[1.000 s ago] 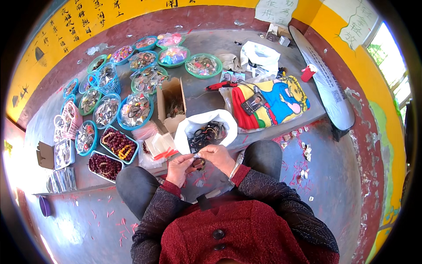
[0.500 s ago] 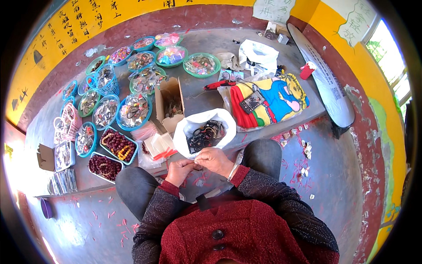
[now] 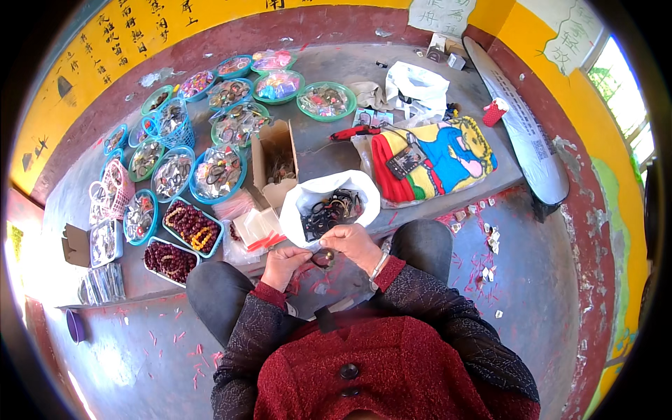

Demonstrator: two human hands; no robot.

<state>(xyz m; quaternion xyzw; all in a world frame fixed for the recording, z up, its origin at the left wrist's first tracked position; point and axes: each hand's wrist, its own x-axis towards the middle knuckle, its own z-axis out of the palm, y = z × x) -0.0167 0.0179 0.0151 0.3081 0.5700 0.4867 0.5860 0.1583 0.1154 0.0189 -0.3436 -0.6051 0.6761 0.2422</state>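
bag [image 3: 318, 203] ahead of hands | box [image 3: 274, 164] behind | trays [image 3: 183, 227] left

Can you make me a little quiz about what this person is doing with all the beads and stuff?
1. True or false: both hands are together in front of the white bag.
2. What sits just left of the white bag? A) a cardboard box B) a bicycle C) a fish tank
3. Fill in: the tray of dark red beads lies to the person's ____ side.

Key:
1. True. The left hand and right hand pinch a small dark bead piece between them.
2. A
3. left
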